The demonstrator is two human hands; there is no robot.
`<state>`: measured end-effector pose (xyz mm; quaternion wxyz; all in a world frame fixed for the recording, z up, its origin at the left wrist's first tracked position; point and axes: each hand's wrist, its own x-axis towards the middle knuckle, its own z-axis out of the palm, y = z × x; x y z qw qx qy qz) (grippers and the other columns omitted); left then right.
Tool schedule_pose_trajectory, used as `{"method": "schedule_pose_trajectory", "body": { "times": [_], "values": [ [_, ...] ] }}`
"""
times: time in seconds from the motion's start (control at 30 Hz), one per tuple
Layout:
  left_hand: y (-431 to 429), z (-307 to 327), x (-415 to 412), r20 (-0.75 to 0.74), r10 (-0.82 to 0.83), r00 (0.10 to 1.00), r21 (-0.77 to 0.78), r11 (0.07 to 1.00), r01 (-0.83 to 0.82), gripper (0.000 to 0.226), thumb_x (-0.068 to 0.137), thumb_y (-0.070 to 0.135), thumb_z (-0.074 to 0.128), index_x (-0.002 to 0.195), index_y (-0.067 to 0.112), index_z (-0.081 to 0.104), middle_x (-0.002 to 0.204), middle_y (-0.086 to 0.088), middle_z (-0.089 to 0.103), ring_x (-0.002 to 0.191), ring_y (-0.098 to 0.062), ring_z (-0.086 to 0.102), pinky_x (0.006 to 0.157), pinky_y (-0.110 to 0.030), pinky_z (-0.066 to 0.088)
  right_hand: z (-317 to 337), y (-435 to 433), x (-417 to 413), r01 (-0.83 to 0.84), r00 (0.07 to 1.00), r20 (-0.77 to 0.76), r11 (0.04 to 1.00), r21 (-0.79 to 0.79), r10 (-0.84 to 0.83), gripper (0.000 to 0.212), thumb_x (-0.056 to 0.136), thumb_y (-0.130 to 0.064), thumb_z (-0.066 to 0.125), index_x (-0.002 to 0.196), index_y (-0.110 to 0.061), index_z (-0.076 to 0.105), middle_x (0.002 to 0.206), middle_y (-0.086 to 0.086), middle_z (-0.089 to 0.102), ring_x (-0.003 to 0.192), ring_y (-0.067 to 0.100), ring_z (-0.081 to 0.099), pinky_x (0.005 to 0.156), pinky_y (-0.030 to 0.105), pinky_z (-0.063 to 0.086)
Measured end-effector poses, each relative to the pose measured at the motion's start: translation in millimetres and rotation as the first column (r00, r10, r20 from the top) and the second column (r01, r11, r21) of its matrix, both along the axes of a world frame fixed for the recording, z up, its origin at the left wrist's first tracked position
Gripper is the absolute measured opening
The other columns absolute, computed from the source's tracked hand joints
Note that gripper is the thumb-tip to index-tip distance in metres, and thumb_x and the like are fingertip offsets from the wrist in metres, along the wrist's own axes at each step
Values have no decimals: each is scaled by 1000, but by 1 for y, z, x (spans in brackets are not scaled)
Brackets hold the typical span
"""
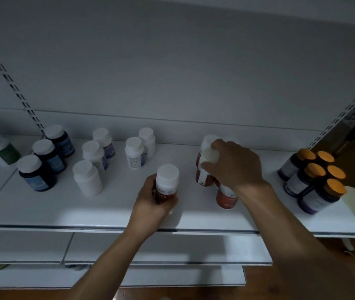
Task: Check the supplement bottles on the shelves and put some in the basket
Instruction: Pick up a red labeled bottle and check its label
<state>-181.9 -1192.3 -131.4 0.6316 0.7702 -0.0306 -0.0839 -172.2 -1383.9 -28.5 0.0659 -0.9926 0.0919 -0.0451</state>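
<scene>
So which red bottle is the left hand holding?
The lone red bottle apart, left of the others, left hand wrapped round its body. The right hand grips a second red bottle by its cap, among the rest.

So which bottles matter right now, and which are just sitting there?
In use: left hand gripping a red plastic bottle with white cap; right hand gripping a second red bottle by its cap.
Standing by: dark blue bottles, white plastic bottles, orange-capped purple bottles.

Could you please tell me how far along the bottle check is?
Nothing looks done: no basket is in view. In hand: the left hand grips one red bottle, the right hand grips a second red bottle by its cap. Left: basketing them.
</scene>
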Motion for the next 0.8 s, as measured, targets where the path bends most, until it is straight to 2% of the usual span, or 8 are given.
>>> {"method": "schedule_pose_trajectory", "body": {
  "times": [0.23,0.37,0.43,0.5,0.6,0.67,0.73,0.8],
  "values": [
    [-18,-9,76,72,-4,997,67,998,-1,42,80,12,75,115,18,52,106,1,65,97,-13,62,84,-28,43,18,2,-21,-22,999,40,988,154,16,50,84,-54,60,129,-35,48,122,-8,57,104,21,59,82,31,42],
    [-26,-8,96,77,-22,997,77,997,16,51,81,12,73,125,19,49,113,1,63,108,-18,61,92,-31,45,13,10,-47,-99,966,255,967,235,37,49,76,-43,74,122,-32,60,106,-7,64,92,18,60,76,29,46],
    [-22,-6,82,90,-35,995,65,997,29,55,83,9,71,130,19,45,121,2,60,115,-18,57,96,-32,43,8,13,-59,-146,954,293,948,284,60,49,73,-40,78,119,-31,63,104,-9,64,94,14,58,77,28,47],
    [-11,-8,55,83,-27,996,75,997,21,60,86,5,68,135,28,41,132,9,51,121,-12,50,99,-26,38,3,16,-68,-164,967,241,930,328,86,49,75,-43,75,121,-36,60,108,-18,59,99,6,51,81,25,44],
    [6,-8,4,103,-1,995,56,998,-4,64,87,-1,63,138,32,42,140,11,47,126,-8,47,93,-5,36,-9,25,-78,-194,971,206,894,403,117,50,77,-45,73,124,-37,59,109,-22,56,100,0,49,86,24,47],
    [13,-3,-25,89,-44,995,-7,999,45,65,84,7,65,140,32,42,142,11,48,129,-7,47,95,-3,38,-16,35,-85,-226,968,206,863,453,146,50,76,-48,71,124,-37,59,113,-21,58,103,0,51,89,27,49],
    [17,8,-45,86,-180,980,-112,976,189,64,82,19,66,139,34,42,138,15,53,128,-7,50,101,-19,45,-20,44,-89,-269,958,224,836,478,180,50,73,-55,64,120,-40,58,111,-24,57,104,1,52,89,29,49],
    [19,18,-57,134,-313,940,-105,939,328,64,84,14,64,138,39,41,132,18,57,126,-6,52,101,-22,44,-22,51,-93,-300,948,250,821,486,198,48,72,-57,58,118,-43,57,110,-26,55,106,1,52,87,29,49]
  ]
}}
